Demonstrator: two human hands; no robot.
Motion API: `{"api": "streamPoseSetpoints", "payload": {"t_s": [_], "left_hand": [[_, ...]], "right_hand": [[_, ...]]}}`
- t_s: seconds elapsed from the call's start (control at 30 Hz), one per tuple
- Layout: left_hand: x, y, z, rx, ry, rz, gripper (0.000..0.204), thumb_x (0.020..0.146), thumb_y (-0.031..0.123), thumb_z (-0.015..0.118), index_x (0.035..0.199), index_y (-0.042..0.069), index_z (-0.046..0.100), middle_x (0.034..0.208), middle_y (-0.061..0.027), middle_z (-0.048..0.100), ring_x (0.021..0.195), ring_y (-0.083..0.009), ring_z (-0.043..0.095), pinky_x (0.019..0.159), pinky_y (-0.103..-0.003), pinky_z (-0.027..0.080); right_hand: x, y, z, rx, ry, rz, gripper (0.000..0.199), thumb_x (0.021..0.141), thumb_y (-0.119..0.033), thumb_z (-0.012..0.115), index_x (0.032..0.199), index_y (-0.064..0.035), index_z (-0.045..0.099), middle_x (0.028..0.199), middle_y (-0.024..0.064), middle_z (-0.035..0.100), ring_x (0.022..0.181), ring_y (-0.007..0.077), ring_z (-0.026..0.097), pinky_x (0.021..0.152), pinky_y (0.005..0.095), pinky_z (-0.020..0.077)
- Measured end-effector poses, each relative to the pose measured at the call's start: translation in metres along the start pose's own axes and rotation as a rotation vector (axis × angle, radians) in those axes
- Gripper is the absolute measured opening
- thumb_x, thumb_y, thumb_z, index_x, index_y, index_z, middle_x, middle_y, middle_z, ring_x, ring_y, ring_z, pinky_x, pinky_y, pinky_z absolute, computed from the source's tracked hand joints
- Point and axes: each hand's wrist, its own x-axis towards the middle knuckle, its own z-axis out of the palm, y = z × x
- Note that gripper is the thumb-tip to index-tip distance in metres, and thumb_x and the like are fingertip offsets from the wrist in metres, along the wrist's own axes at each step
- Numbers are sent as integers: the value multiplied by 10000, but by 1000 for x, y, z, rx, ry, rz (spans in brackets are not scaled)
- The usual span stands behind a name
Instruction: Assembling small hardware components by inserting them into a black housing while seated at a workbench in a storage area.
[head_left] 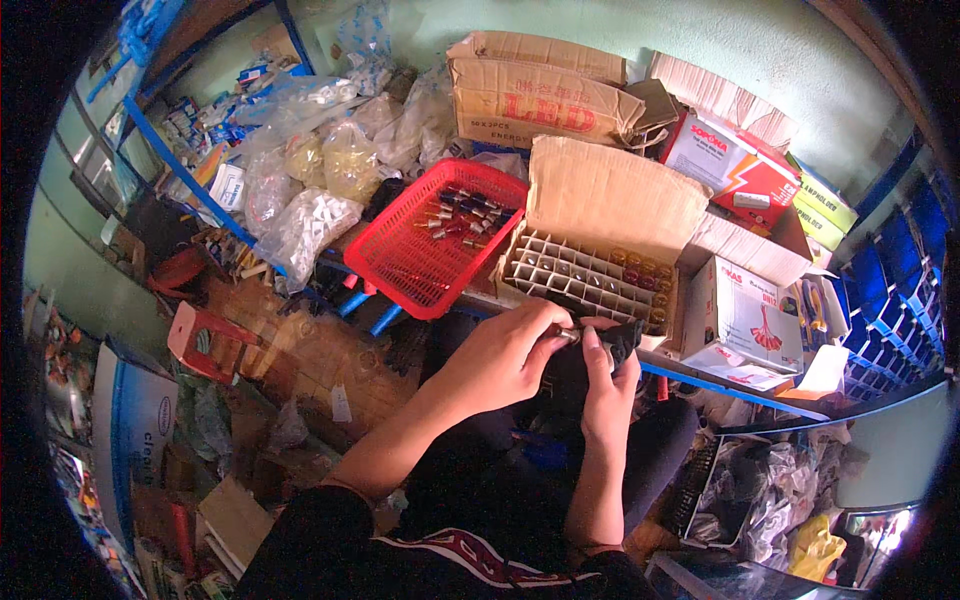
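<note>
My left hand is closed, pinching the silvery metal base of what looks like a small bulb. Its glass is hidden by fingers and cloth. My right hand grips a black cloth beside it, thumb up against the base end. Both hands meet just in front of an open carton with a white divider grid. Amber bulbs fill cells on the grid's right side. Left of the carton, a red plastic basket holds several loose small bulbs with metal bases.
Clear plastic bags are heaped at the left on a blue-framed shelf. A large cardboard box and a red-and-white box stand behind. A white box sits right of the carton. A red-and-white piece lies on the floor.
</note>
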Motion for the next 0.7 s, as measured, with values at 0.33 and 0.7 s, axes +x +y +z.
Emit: {"api": "streamPoseSetpoints", "payload": {"t_s": [0.33,0.7], "left_hand": [[1,-3,3,148,-7,-44,183,1043,190,647,991,18,614,903,-178,641,819,-415,656,709,-487,511],[14,-14,-50,143,273,-224,184,1056,187,644,1111,17,687,970,-173,750,856,-284,764,755,-369,583]], "right_hand": [[-7,-6,8,-15,-31,-17,184,1047,-144,684,1177,-19,719,983,-39,679,866,64,551,791,241,451],[-3,-11,1,14,82,32,200,1045,-193,696,1170,-41,729,998,-34,670,942,82,559,876,264,441]]}}
